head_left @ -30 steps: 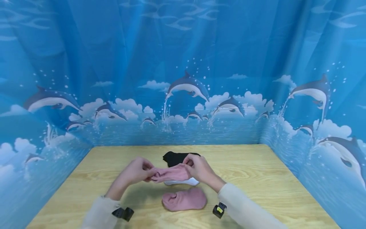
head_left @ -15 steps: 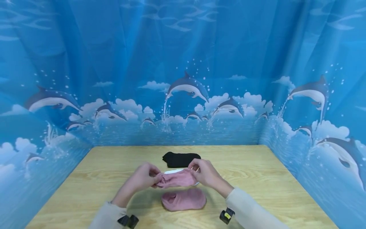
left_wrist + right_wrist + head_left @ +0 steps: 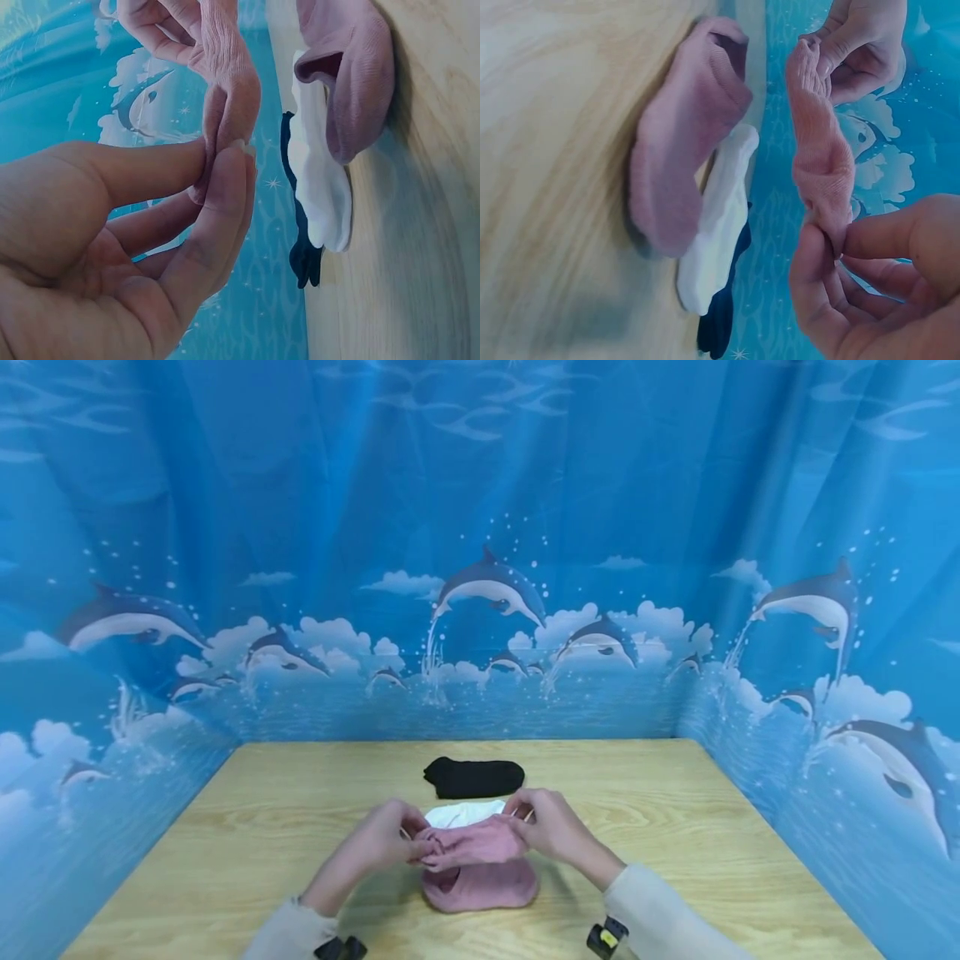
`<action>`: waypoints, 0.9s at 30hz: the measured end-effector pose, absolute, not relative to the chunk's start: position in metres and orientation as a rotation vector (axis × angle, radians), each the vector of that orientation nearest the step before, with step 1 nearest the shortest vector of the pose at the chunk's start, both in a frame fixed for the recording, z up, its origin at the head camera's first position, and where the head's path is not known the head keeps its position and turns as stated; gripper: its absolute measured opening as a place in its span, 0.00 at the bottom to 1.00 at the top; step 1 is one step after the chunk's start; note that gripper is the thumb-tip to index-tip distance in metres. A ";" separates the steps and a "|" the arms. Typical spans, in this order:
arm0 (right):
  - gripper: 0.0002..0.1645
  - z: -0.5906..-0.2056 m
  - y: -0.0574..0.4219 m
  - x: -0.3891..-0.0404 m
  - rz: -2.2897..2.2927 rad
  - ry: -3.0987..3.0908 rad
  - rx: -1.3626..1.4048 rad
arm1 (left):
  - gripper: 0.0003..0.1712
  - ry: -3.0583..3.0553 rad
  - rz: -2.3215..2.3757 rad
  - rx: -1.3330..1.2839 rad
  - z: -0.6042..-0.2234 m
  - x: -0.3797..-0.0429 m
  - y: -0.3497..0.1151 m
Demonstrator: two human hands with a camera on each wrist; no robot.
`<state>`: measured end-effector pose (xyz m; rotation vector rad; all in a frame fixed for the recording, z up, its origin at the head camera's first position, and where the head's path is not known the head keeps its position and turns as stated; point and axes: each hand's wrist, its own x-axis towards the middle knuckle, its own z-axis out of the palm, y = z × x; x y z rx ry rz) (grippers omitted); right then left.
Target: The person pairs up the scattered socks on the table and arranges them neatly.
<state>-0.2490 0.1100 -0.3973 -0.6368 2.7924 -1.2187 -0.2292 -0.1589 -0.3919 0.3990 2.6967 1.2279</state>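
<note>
A pink ankle sock [image 3: 480, 843] is stretched sideways between both hands, raised over the table. My left hand [image 3: 386, 837] pinches its left end between thumb and fingers, and my right hand [image 3: 551, 827] pinches the other end. In the left wrist view the held sock [image 3: 232, 82] looks bunched and creased near the fingertips. Below it lies a second pink sock [image 3: 480, 889], flat on the table, its opening toward the left; the held sock overlaps its upper edge in the head view.
Behind the pink socks a white sock [image 3: 461, 814] lies on the wooden table [image 3: 637, 827], partly covered by the held sock in the head view. Farther back is a black sock [image 3: 476, 778]. A blue dolphin-print curtain [image 3: 480, 693] surrounds the table's back and sides.
Both hands have brought the held pink sock nearer the body, from in front of the black and white socks to above the second pink sock. The socks on the table have stayed put.
</note>
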 end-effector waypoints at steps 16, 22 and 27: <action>0.04 -0.419 0.118 -0.241 -1.114 2.832 -0.643 | 0.06 2.696 1.191 0.581 -0.411 -0.222 -0.154; 0.03 -0.426 0.122 -0.238 -1.130 2.810 -0.617 | 0.07 2.707 1.149 0.533 -0.414 -0.220 -0.150; 0.07 -0.436 0.125 -0.237 -1.136 2.774 -0.628 | 0.11 2.736 1.119 0.525 -0.420 -0.219 -0.148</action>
